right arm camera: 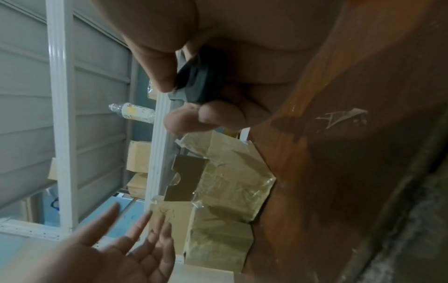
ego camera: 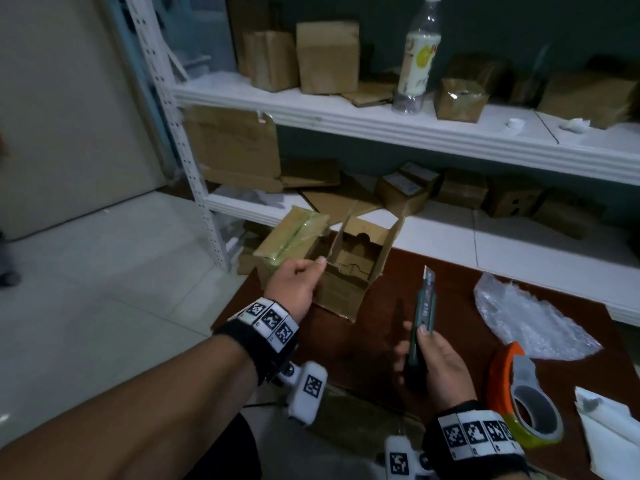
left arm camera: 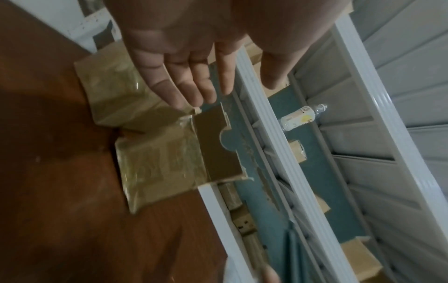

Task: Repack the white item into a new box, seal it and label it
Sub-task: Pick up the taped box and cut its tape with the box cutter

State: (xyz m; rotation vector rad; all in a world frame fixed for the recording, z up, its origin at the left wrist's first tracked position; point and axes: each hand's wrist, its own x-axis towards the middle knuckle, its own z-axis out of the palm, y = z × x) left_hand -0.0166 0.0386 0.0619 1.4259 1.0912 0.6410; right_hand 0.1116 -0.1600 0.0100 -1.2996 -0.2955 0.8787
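An open cardboard box [ego camera: 349, 271] with raised flaps stands on the brown table [ego camera: 457, 292]; the part of its inside that shows is bare cardboard. A taped shut box [ego camera: 294, 237] sits against its left side. My left hand [ego camera: 298, 278] hovers at the seam between the two boxes, fingers [left arm camera: 184, 86] straight and holding nothing. My right hand [ego camera: 436, 362] grips a green utility knife [ego camera: 425, 306] with its blade out, held above the table to the right of the open box [right arm camera: 232, 181]. No white item is recognisable.
An orange tape dispenser [ego camera: 519, 393], bubble wrap [ego camera: 530, 317] and a white paper piece [ego camera: 602, 420] lie on the table's right side. White shelves [ego camera: 381, 123] behind hold several cardboard boxes and a plastic bottle [ego camera: 417, 57]. Tiled floor lies to the left.
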